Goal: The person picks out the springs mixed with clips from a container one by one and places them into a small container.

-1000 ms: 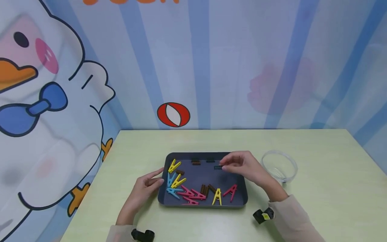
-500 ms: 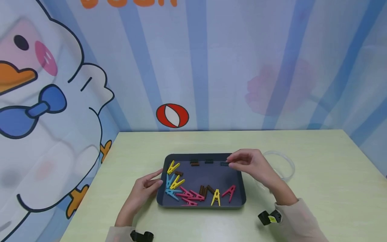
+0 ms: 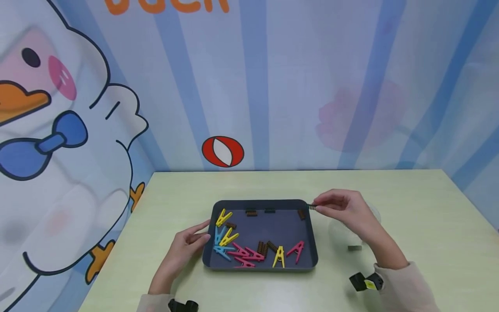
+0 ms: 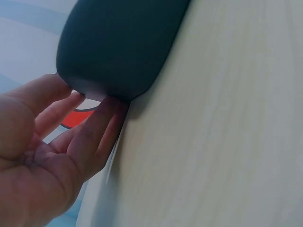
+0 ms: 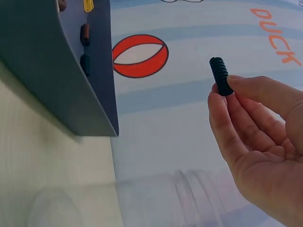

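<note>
In the head view my right hand pinches a dark green coil spring between thumb and fingers, just past the far right rim of a dark grey tray. The spring sticks up from the fingertips in the right wrist view. My left hand touches the tray's left wall with spread, fairly straight fingers. Inside the tray lie yellow clothespins, blue clothespins and pink clothespins. Brown springs and another dark green spring lie there too.
A clear round container stands right of the tray, partly hidden behind my right hand and forearm. It shows faintly along the bottom of the right wrist view. The pale table ends at a printed duck backdrop.
My right hand has carried the dark green spring rightward, from inside the tray to beyond its rim. A brown spring in the tray's far right corner now shows. My left hand stays put.
</note>
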